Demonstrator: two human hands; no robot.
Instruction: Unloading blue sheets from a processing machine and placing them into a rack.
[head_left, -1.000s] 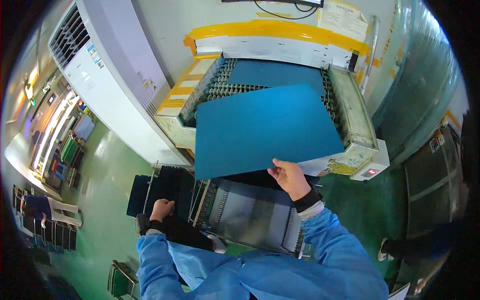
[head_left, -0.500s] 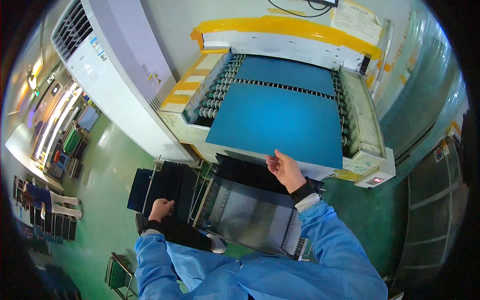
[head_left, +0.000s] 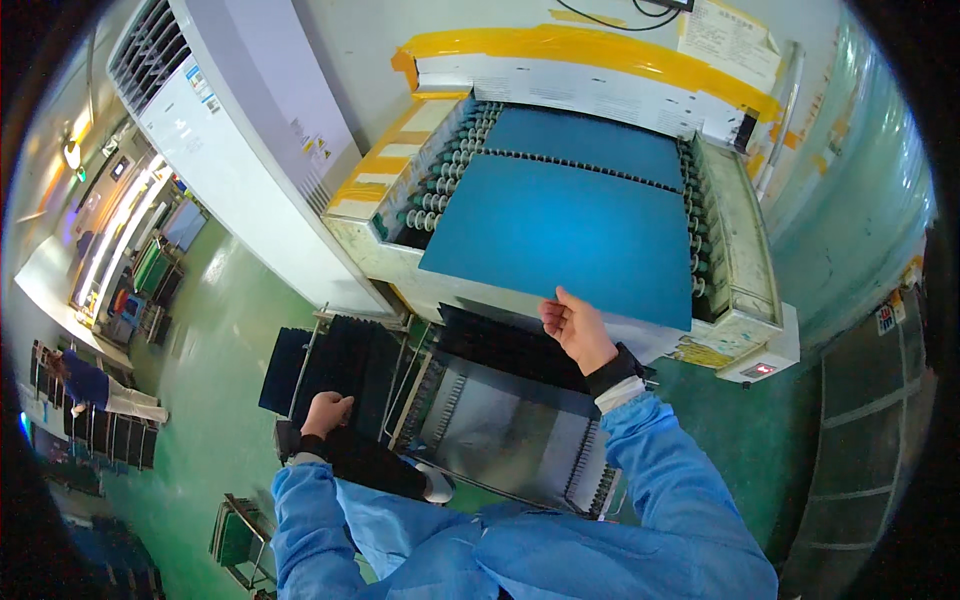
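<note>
A large blue sheet-like panel lies on the roller conveyor ahead of me, with a second blue panel behind it. My right hand is at the front edge of the nearer panel, fingers curled in and thumb up; nothing shows in its grip. Whether it touches the edge is hard to tell. My left hand is low on the left, fingers closed and seemingly bare, in front of dark panels standing in a rack. Below my right hand is a slotted rack with black sheets at its far end.
A tall white air conditioner stands left of the conveyor. A small box with a red display is at its right corner. Clear plastic sheeting hangs on the right. Another person is far left, beside racks; a small cart stands lower left.
The nearer blue panel has moved slightly away from me, narrowing the gap to the panel behind. My right hand has eased off its front edge. My left hand is nearly unchanged.
</note>
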